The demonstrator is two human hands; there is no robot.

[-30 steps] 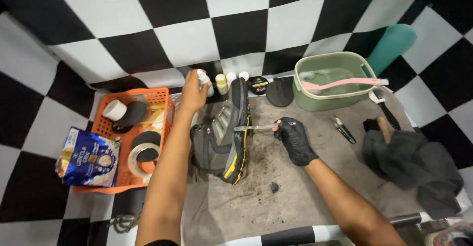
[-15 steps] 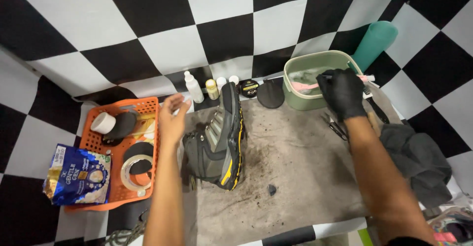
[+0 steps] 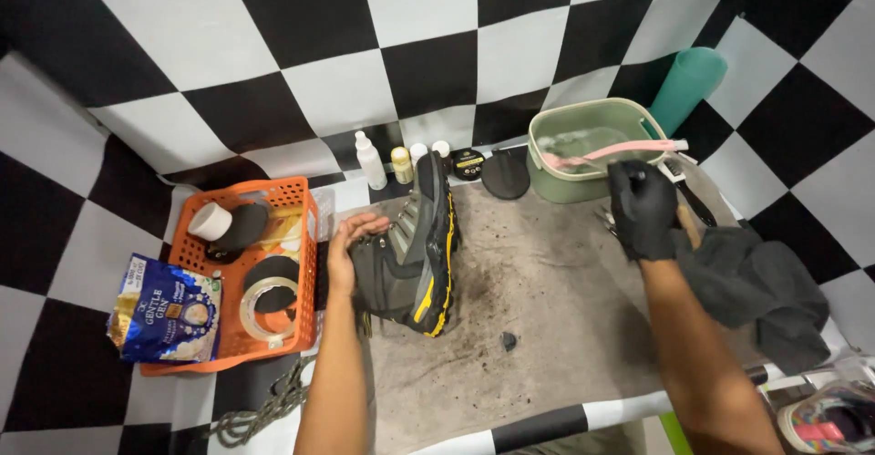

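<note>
The right hand (image 3: 643, 211) wears 1 black glove; the left hand (image 3: 346, 250) is bare, both forearms unsleeved.

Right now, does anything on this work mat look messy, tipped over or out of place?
Yes. The boot lies on its side against the bare left hand, and the grey mat is smeared with dark dirt beside it, with one loose dark clump near the front edge.

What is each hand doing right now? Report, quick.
Left hand: bare, open, fingers resting on the boot.
Right hand: black glove, closed beside the green tub; what it grips cannot be told.
</note>
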